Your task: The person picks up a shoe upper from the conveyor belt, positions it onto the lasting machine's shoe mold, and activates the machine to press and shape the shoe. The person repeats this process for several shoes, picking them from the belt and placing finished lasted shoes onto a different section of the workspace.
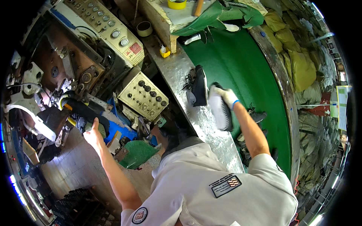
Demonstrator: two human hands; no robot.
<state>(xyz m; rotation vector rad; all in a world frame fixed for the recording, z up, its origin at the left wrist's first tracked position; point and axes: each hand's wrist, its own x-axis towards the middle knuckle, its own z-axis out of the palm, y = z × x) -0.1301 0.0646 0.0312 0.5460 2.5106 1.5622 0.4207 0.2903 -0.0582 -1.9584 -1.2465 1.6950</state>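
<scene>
My bare left hand [94, 132] grips the heel end of a dark shoe [102, 127], whose other end sits among the parts of a machine [56, 109] on the left. How that far end is held there is hidden. On the right, my right hand [228, 97] wears a white glove and is closed on another shoe [220, 115], turned so that its pale grey sole shows. This one is over the edge between the metal ledge and the green belt. Just left of it, a black laced shoe [198, 88] lies on the ledge.
A silvery metal ledge [222, 141] runs beside the green belt [245, 64], where more shoes [258, 116] lie. Two control panels [144, 96] with knobs stand left of the ledge. A worktable [162, 11] holds yellow tape [177, 4]. Sacks [298, 67] line the right side.
</scene>
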